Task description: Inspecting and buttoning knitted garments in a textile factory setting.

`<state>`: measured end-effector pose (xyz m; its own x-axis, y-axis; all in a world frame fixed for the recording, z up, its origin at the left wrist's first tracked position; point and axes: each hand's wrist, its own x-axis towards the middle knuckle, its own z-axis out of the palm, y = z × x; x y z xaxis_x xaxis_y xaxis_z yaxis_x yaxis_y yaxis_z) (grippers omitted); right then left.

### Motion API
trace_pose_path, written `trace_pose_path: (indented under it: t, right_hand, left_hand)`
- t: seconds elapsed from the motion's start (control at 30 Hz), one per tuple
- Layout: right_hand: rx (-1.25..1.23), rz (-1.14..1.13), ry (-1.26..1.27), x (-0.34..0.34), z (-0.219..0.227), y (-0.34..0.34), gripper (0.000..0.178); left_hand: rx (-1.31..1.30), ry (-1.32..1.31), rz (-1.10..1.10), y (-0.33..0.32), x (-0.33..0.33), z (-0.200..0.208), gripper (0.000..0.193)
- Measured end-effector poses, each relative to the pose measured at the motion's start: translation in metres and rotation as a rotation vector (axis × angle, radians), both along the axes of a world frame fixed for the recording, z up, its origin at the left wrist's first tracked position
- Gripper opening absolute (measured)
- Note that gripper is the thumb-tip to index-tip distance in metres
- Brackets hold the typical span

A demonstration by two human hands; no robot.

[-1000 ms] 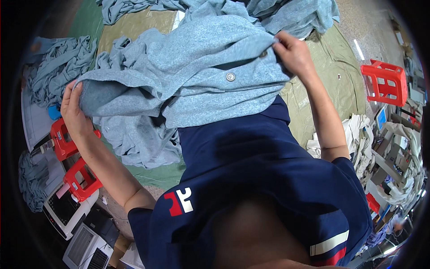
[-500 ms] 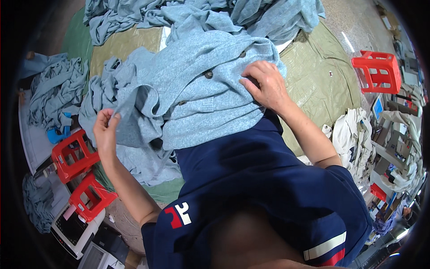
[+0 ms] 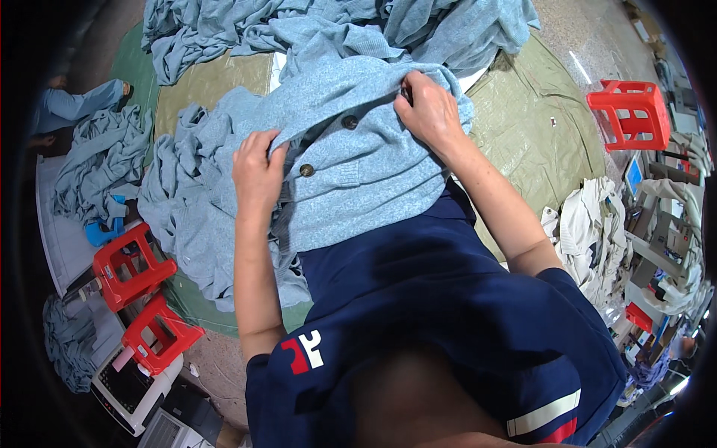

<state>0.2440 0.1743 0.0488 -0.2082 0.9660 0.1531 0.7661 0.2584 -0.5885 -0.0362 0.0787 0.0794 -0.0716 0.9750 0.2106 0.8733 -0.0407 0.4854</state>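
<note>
Head view: left fingers (image 3: 258,142) and right fingers (image 3: 424,87) pinch blue cardigan (image 3: 373,149); shirt emblem (image 3: 300,359) red-white.

We hold our left forearm (image 3: 256,276) almost straight out ahead, the left wrist (image 3: 255,213) in line with it, and our left hand (image 3: 254,178) shows its back, with bent fingers (image 3: 258,140) and the thumb (image 3: 276,159) just beside them. Our right forearm (image 3: 499,200) slants inward to the right hand (image 3: 435,116), which reaches farther forward, its fingers curled toward its thumb. Our hands are apart, thumbs on their inner sides.
</note>
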Motion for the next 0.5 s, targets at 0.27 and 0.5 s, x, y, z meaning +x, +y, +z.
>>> trace_pose_path:
  t: [0.27,0.5]
  right_hand:
    - [0.026,0.114,0.855,0.056,0.027,-0.051,0.023]
    - [0.088,0.28,1.568,0.208,0.154,-0.042,0.044]
  left_hand:
    - [-0.128,0.125,-0.097,-0.022,-0.032,0.018,0.022]
    - [0.087,-0.228,0.001,-0.052,-0.057,0.076,0.021]
